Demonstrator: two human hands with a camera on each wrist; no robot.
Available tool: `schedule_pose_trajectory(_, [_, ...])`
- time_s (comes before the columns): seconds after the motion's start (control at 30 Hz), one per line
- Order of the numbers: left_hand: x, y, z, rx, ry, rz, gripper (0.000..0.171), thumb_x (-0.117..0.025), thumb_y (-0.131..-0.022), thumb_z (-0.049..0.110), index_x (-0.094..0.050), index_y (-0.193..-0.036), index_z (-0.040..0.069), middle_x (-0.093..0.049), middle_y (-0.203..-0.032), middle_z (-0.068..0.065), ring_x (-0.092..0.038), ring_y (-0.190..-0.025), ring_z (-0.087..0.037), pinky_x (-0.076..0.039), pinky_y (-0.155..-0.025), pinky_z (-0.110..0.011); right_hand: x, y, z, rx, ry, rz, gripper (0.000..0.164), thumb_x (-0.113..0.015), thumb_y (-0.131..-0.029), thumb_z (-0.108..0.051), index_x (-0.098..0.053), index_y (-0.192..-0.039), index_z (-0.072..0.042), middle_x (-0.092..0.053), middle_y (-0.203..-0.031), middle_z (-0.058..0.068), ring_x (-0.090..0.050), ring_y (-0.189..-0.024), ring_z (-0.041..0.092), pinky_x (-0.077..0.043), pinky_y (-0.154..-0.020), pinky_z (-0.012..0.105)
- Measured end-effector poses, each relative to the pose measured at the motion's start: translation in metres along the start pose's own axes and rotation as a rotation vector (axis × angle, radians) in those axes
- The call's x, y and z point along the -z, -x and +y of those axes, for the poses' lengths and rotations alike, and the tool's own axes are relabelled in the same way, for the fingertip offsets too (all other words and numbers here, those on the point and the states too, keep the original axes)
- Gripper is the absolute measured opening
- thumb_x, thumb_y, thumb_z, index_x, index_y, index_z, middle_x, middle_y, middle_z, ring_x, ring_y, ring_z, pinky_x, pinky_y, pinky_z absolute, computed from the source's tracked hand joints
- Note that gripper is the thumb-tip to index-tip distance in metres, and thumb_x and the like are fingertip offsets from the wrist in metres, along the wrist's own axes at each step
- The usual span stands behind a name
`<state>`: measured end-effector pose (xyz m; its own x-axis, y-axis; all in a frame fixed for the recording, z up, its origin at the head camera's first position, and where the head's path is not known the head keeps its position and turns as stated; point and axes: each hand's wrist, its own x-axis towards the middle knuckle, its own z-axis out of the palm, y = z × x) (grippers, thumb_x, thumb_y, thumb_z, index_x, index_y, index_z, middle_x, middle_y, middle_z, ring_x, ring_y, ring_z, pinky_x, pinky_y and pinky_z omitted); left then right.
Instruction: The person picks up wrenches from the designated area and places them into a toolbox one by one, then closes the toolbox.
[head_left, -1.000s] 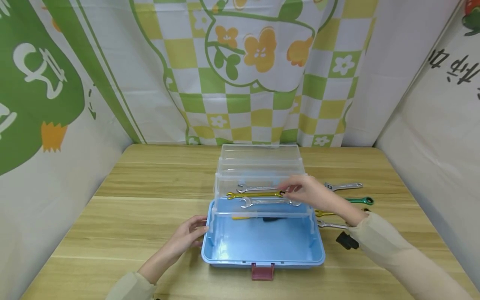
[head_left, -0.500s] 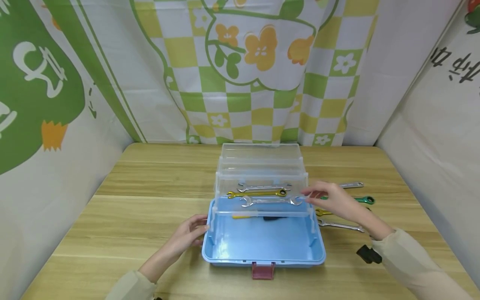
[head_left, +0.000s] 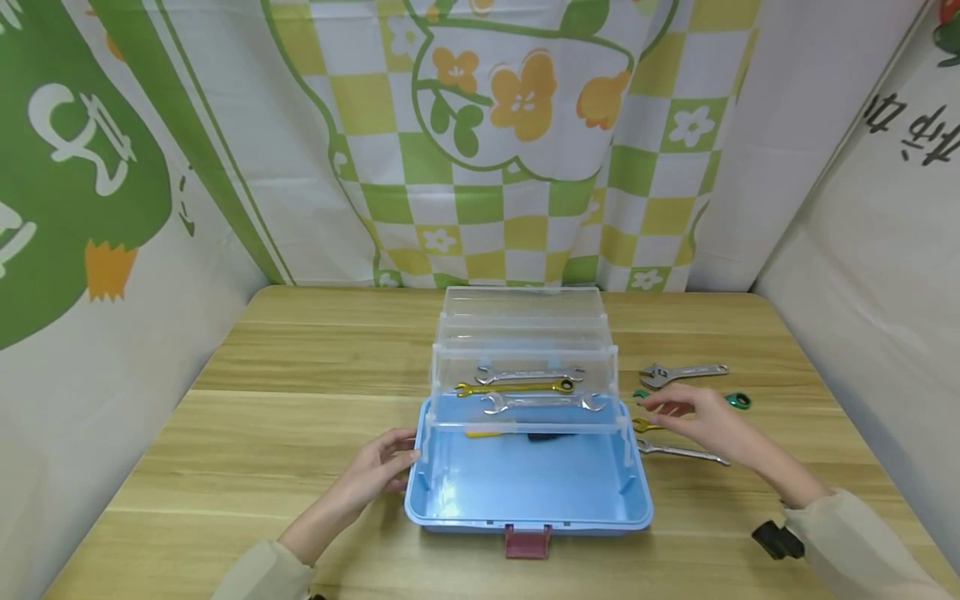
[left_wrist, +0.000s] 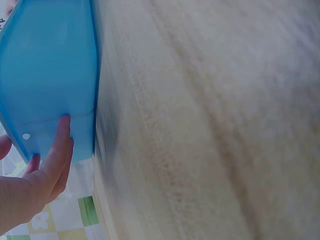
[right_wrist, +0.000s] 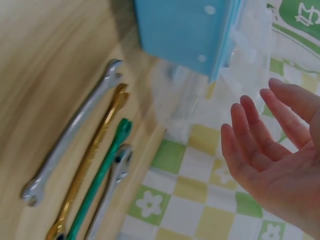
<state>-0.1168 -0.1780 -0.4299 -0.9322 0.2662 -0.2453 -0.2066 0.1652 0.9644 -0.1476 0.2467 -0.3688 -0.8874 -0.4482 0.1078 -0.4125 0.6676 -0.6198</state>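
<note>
My left hand (head_left: pixel 372 473) holds the left side of an open blue toolbox (head_left: pixel 528 523), thumb at the rim, fingers along the outer wall (left_wrist: pixel 50 90). Nothing is in my right hand (head_left: pixel 705 421); its loosely bent fingers hover over the wrenches right of the box. Below it lie a green ratchet wrench (head_left: pixel 738 401), a partly covered gold wrench (right_wrist: pixel 90 155) and a silver combination wrench (head_left: pixel 686 452). An adjustable wrench (head_left: pixel 686 372) lies just behind. The clear trays hold a silver open-end wrench (head_left: pixel 530 375), a gold ratchet wrench (head_left: pixel 517 387) and another silver open-end wrench (head_left: pixel 543 403).
Stepped clear trays (head_left: pixel 525 304) rise at the toolbox's back. Beneath the front tray show a yellow piece (head_left: pixel 483 433) and a black piece (head_left: pixel 550 436), too covered to identify. A pink latch (head_left: pixel 527 542) hangs in front. A patterned curtain (head_left: pixel 517 208) closes off the table's back edge.
My right hand has left the gold ratchet wrench in the tray and moved right and toward me, over the loose wrenches. The left hand has stayed at the toolbox's side.
</note>
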Motion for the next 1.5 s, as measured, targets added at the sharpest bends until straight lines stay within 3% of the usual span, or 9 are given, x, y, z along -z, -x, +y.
schedule_pose_trajectory(0.27, [-0.001,0.000,0.000,-0.002,-0.001,0.002,0.053,-0.053,-0.088,0.019,-0.032,-0.127,-0.010,-0.040,-0.124,-0.029,-0.053,-0.101,-0.030,-0.052,-0.078,-0.036,-0.001,0.013,0.013,-0.050,0.013,-0.036,0.024,-0.060,-0.084,-0.013,-0.063,-0.104,-0.001,-0.064,-0.096,0.010,-0.055,-0.078,0.004,-0.051,-0.069,0.023])
schedule_pose_trajectory(0.6, [-0.001,-0.001,-0.002,0.000,-0.006,0.021,0.052,-0.054,-0.088,0.019,-0.034,-0.126,-0.010,-0.041,-0.123,-0.029,-0.052,-0.102,-0.031,-0.052,-0.078,-0.037,-0.010,0.019,0.035,-0.014,-0.020,-0.059,0.020,-0.061,-0.080,-0.004,-0.063,-0.097,0.006,-0.064,-0.092,0.017,-0.057,-0.074,0.005,-0.052,-0.063,0.023])
schedule_pose_trajectory(0.97, [-0.001,0.000,-0.001,-0.006,0.003,0.005,0.053,-0.053,-0.088,0.018,-0.032,-0.127,-0.011,-0.040,-0.123,-0.030,-0.053,-0.101,-0.031,-0.052,-0.078,-0.037,-0.018,0.020,0.057,-0.063,-0.059,-0.145,0.023,-0.061,-0.077,-0.003,-0.062,-0.099,0.006,-0.063,-0.092,0.014,-0.057,-0.075,0.009,-0.052,-0.066,0.022])
schedule_pose_trajectory(1.5, [-0.002,0.000,-0.001,-0.001,-0.009,0.032,0.051,-0.054,-0.087,0.018,-0.035,-0.126,-0.010,-0.042,-0.122,-0.030,-0.053,-0.101,-0.031,-0.052,-0.076,-0.037,-0.025,0.017,0.067,-0.092,0.028,-0.187,0.026,-0.066,-0.074,-0.006,-0.063,-0.098,0.003,-0.063,-0.090,0.009,-0.058,-0.080,0.021,-0.052,-0.067,0.027])
